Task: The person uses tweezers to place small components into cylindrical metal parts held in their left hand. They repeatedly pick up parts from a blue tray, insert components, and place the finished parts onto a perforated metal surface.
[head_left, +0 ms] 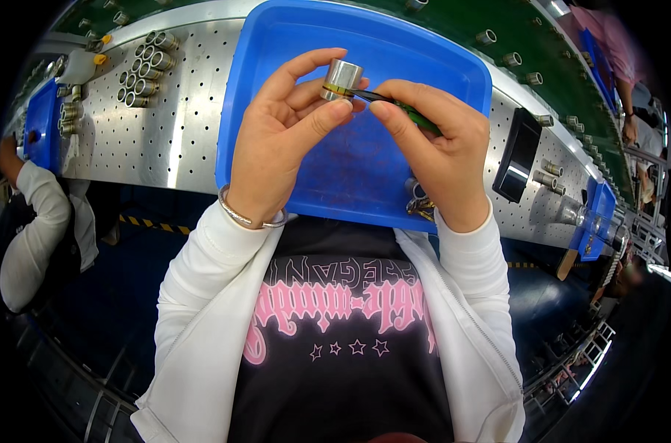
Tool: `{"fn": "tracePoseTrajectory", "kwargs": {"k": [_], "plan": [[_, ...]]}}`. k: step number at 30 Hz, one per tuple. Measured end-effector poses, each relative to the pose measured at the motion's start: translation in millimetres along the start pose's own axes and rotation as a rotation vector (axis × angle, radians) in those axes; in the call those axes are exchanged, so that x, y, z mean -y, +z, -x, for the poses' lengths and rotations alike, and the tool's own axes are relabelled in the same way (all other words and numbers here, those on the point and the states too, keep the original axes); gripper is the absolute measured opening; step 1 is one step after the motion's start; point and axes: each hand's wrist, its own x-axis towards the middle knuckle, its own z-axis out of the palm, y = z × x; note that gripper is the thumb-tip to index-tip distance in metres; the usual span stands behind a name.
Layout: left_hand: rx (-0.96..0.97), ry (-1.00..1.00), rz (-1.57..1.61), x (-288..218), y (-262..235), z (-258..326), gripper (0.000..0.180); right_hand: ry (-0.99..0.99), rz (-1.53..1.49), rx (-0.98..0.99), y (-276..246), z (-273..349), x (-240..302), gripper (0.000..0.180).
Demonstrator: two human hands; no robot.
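Between the thumb and fingers of my left hand (280, 133) is a short silver metal cylinder (344, 74) with a thin yellow band round its lower part. My right hand (446, 140) grips dark tweezers (402, 107) with some green on them. Their tip touches the cylinder near the yellow band. Both hands are above a blue plastic tray (313, 196). Beside my right wrist, partly covered by it, lie some small yellowish metal parts (422, 207) in the tray.
Several metal cylinders (145, 66) stand grouped on the perforated metal table (195, 111) at left. A black flat-screened device (518, 155) lies right of the tray. Beyond runs a green conveyor (461, 22) carrying more cylinders. A co-worker's white sleeve (36, 221) shows at far left.
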Motion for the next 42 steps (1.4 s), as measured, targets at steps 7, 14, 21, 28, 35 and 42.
{"fn": "tracePoseTrajectory", "kwargs": {"k": [7,14,21,28,35,42], "plan": [[-0.030,0.005,0.060,0.1,1.2,-1.5,0.045,0.008,-0.011,0.000,0.1,-0.5,-0.2,0.012],[-0.006,0.009,-0.018,-1.3,-0.7,-1.7,0.048,0.016,0.005,0.010,0.0,-1.9,0.3,0.012],[-0.021,0.000,-0.010,0.3,-2.7,-3.5,0.047,0.105,-0.023,0.040,-3.4,-1.2,-2.5,0.016],[-0.013,0.078,-0.116,5.0,-4.5,-5.9,0.048,0.140,-0.083,-0.001,-4.9,-6.0,-6.2,0.019],[0.069,0.071,-0.095,5.7,-4.1,-6.0,0.052,0.358,-0.445,0.223,-1.2,-18.8,-2.8,0.016],[0.190,-0.195,-0.360,-1.0,-15.4,-9.1,0.056,0.427,-0.582,0.187,-10.7,-21.3,-3.0,0.015]]}}
